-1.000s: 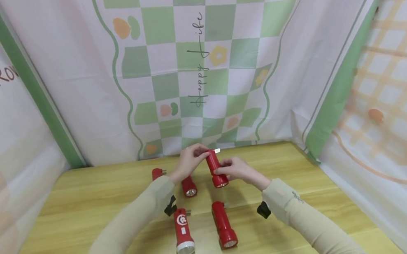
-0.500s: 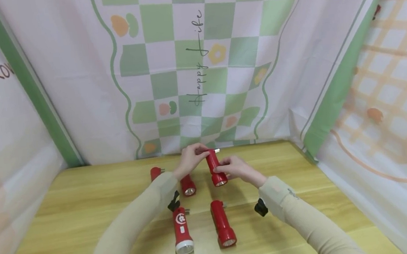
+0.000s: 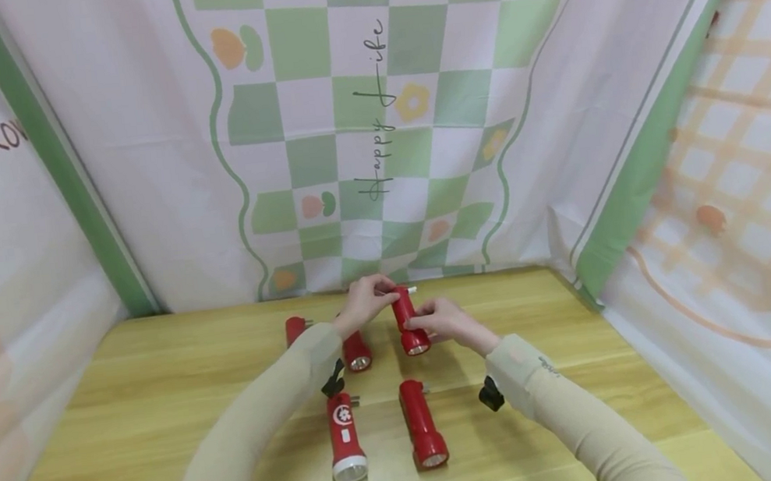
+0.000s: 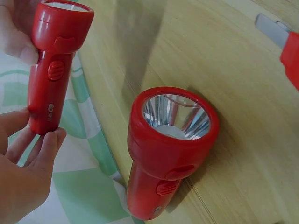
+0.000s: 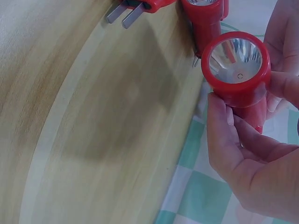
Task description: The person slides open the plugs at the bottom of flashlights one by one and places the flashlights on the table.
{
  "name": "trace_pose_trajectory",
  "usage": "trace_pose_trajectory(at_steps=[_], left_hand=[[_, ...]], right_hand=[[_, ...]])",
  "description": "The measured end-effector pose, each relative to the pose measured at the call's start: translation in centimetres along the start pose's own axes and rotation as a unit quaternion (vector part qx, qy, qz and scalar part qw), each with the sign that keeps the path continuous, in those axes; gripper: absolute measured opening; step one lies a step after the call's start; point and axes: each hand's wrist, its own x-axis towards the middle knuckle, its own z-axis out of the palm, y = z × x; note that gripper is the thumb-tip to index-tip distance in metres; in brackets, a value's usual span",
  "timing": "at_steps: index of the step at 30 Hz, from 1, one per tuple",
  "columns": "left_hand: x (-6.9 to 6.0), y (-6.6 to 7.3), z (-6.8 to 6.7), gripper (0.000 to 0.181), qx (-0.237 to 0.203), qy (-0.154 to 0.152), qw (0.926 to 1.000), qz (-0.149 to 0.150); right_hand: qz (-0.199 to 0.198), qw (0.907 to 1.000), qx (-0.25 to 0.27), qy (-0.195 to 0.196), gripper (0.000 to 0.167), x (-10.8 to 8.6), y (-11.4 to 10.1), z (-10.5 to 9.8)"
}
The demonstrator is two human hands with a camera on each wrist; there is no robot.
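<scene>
A red flashlight (image 3: 404,311) is held up off the table between both hands, its lens end low and towards me. My left hand (image 3: 366,303) pinches its tail end, beside the metal plug prongs (image 3: 413,289). Near the head of it, my right hand (image 3: 452,321) grips the body with thumb and fingers. In the left wrist view a ribbed switch (image 4: 55,70) shows on the flashlight's side. The right wrist view looks into its reflector (image 5: 235,61). Another red flashlight (image 3: 357,351) lies under the left wrist, partly hidden by it.
Nearer on the wooden table (image 3: 556,458) lie a red flashlight with a white head (image 3: 346,440) and an all-red flashlight (image 3: 423,425). A further red one (image 3: 295,329) at the back left is mostly covered by the left sleeve. A checkered cloth (image 3: 376,155) hangs behind the table.
The held flashlight and the left hand have dropped very slightly. Both hands keep their hold, and the flashlights on the table stay in place.
</scene>
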Motion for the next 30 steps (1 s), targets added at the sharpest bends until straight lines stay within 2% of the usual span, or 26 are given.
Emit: trace_pose_trajectory(at_steps=[9,23,30], left_hand=[[0.2,-0.1,0.2,0.023,0.02,-0.021,0.9995,-0.009],[0.5,-0.1,0.8,0.025,0.054,-0.033,0.9977,-0.023],[0.5,-0.5,1.4,0.024,0.072,-0.036,0.9963,-0.028]], right_hand=[[0.013,0.9999,-0.005,-0.003,0.03,0.5,0.7,0.3],[0.005,0.9991,0.019,-0.037,0.03,0.7,1.3,0.1],[0.012,0.9989,0.004,-0.044,0.026,1.0,1.7,0.2]])
